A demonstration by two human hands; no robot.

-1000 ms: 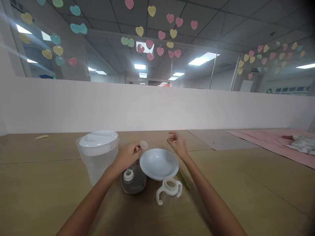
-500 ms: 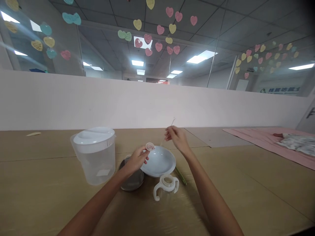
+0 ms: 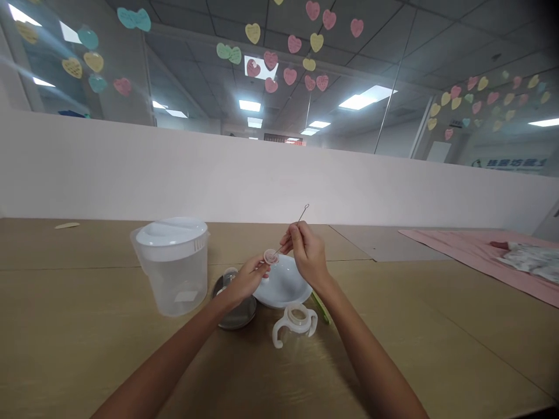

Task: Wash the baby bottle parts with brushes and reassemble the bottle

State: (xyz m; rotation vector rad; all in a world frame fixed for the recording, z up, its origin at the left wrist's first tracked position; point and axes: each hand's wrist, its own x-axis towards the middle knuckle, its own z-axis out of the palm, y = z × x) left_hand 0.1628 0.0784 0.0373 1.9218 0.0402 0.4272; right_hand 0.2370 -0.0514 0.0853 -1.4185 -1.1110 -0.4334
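Observation:
My left hand (image 3: 248,280) pinches a small round translucent piece (image 3: 271,256) by its edge, above a white bowl (image 3: 286,285). Between the closed fingers of my right hand (image 3: 308,253) is a thin wire with a looped end (image 3: 304,210). Its loop points up, and its lower end reaches the face of the round piece; whether it goes inside, I cannot tell. In front of the bowl stands a clear bottle with a white two-handled collar (image 3: 297,320). A green handle (image 3: 321,308) lies at the bowl's right side, partly behind my right forearm.
A dark round dish (image 3: 238,317) with a clear item in it sits left of the bowl, partly covered by my left hand. Farther left stands a lidded clear plastic pitcher (image 3: 177,279). A pink cloth (image 3: 463,256) lies at the right, and a low white wall (image 3: 218,180) runs behind.
My right hand has come down and left toward my left hand, bringing the wire's lower end to the round piece. The whole view has shifted slightly.

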